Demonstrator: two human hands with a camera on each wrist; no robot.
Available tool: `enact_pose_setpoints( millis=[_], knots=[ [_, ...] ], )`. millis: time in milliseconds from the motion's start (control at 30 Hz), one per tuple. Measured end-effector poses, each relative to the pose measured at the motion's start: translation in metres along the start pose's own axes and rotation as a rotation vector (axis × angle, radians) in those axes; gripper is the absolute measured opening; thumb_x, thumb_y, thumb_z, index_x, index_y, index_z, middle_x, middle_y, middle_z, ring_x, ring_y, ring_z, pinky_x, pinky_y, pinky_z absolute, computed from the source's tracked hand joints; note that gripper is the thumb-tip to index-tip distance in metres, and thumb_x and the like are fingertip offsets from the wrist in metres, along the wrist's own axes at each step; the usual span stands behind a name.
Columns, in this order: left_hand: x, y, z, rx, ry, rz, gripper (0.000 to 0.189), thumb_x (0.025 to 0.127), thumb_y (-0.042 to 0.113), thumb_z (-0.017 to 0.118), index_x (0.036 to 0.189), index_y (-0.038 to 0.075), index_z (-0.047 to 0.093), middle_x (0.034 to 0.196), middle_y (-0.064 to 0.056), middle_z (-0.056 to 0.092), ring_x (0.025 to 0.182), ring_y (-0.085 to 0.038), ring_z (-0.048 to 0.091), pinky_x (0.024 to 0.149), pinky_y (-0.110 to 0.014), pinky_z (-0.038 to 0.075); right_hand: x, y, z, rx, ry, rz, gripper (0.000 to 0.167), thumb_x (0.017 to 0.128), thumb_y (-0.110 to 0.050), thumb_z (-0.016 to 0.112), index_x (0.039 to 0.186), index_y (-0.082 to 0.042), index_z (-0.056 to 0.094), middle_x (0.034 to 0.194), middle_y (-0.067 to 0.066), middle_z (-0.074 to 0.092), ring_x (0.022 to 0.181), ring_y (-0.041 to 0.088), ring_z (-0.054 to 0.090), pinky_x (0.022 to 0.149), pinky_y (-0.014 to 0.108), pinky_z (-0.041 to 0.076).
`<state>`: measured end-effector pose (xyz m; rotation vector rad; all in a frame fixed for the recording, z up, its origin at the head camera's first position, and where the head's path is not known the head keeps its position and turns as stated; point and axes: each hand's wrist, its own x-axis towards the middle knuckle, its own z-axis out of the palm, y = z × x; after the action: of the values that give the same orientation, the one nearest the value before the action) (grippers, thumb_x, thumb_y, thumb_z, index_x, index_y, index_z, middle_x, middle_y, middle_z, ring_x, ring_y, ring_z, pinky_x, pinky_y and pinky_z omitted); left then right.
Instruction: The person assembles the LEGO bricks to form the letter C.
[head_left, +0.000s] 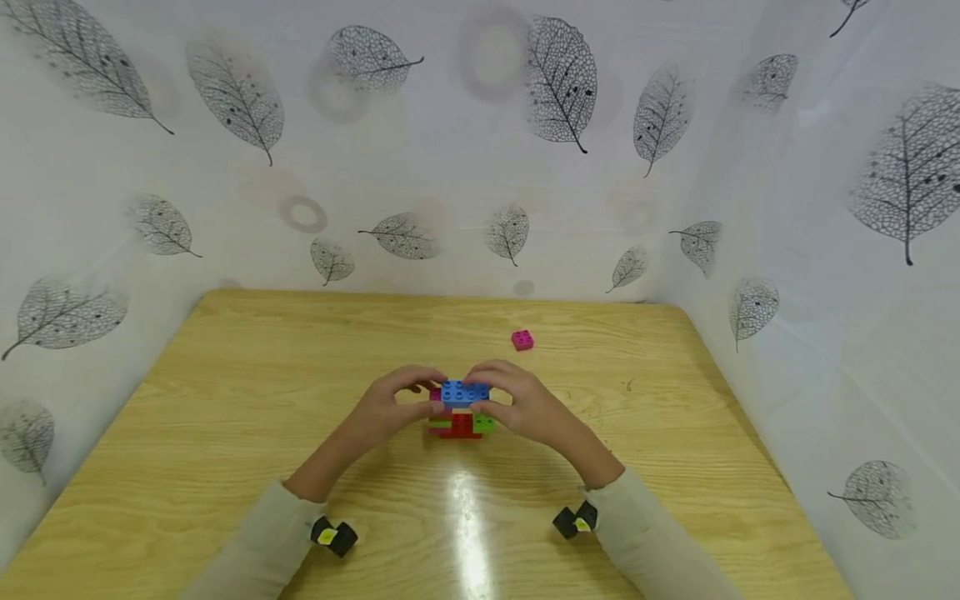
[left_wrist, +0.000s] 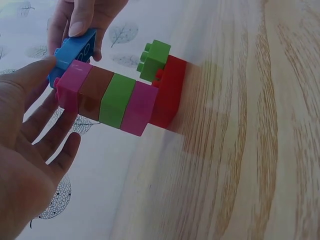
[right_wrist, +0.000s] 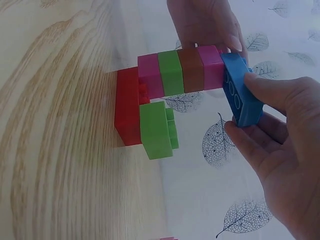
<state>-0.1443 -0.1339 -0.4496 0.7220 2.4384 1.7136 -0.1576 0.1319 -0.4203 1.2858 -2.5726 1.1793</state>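
A blue brick (head_left: pixel 465 398) lies across the top of a small tower, its right part overhanging with the hollow underside showing. My left hand (head_left: pixel 386 408) grips the brick's left end, thumb at the near side. With thumb and fingers, my right hand (head_left: pixel 528 404) pinches its right part. Below it stack a pink brick (left_wrist: pixel 74 87), a brown brick (left_wrist: pixel 94 95), a green brick (left_wrist: pixel 117 100) and another pink brick (left_wrist: pixel 140 107). They stand on one end of a red brick (right_wrist: pixel 126 107). A second green brick (right_wrist: pixel 156 131) sits on its other end. Whether the blue brick is fully seated, I cannot tell.
A loose pink brick (head_left: pixel 522 340) lies farther back on the wooden table (head_left: pixel 300 350), right of the tower. White leaf-printed sheeting (head_left: pixel 450 167) surrounds the table at the back and sides. Small black devices (head_left: pixel 333 536) are worn at both wrists.
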Motion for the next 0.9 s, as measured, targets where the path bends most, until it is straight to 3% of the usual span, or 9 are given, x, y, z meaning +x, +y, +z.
enact_pose_setpoints(
  millis=[200,367,500,700,900],
  knots=[
    [0.0,-0.001,0.002,0.011,0.006,0.02,0.029,0.095,0.026,0.072,0.124,0.023,0.068,0.122,0.003,0.066,0.111,-0.018,0.059,0.101,-0.058,0.045,0.0,0.004,-0.002,0.098,-0.004,0.045,0.035,0.098,-0.018,0.067,0.132,-0.01,0.064,0.133,0.011,0.061,0.117,0.023,0.061,0.095,0.054,0.052],
    [0.001,0.002,0.003,0.01,0.003,0.017,0.029,0.093,0.026,0.074,0.122,0.026,0.069,0.125,0.004,0.065,0.112,-0.019,0.057,0.102,-0.058,0.045,0.002,0.021,-0.009,0.2,0.031,0.137,0.036,0.103,-0.023,0.06,0.136,-0.011,0.061,0.134,0.011,0.062,0.116,0.027,0.063,0.099,0.051,0.052],
    [0.001,0.002,0.005,0.011,0.002,0.013,0.03,0.093,0.026,0.074,0.122,0.026,0.069,0.128,0.005,0.064,0.115,-0.019,0.056,0.102,-0.058,0.045,0.004,0.043,-0.02,0.183,0.065,0.229,0.038,0.103,-0.031,0.059,0.137,-0.014,0.061,0.134,0.007,0.062,0.118,0.025,0.062,0.1,0.044,0.052],
    [0.001,0.0,0.005,0.01,0.001,-0.003,0.027,0.092,0.027,0.074,0.12,0.027,0.072,0.13,0.006,0.064,0.124,-0.021,0.054,0.105,-0.059,0.043,0.008,0.084,-0.035,0.129,0.107,0.315,0.042,0.101,-0.027,0.064,0.137,-0.007,0.06,0.132,0.017,0.062,0.117,0.027,0.061,0.103,0.046,0.05],
    [0.0,0.001,0.005,0.014,-0.001,-0.021,0.027,0.093,0.03,0.073,0.12,0.028,0.072,0.132,0.006,0.062,0.125,-0.023,0.054,0.106,-0.058,0.043,0.014,0.111,-0.047,0.105,0.059,0.395,0.048,0.099,-0.02,0.066,0.141,0.0,0.055,0.136,0.02,0.056,0.123,0.038,0.056,0.105,0.051,0.047]
  ],
)
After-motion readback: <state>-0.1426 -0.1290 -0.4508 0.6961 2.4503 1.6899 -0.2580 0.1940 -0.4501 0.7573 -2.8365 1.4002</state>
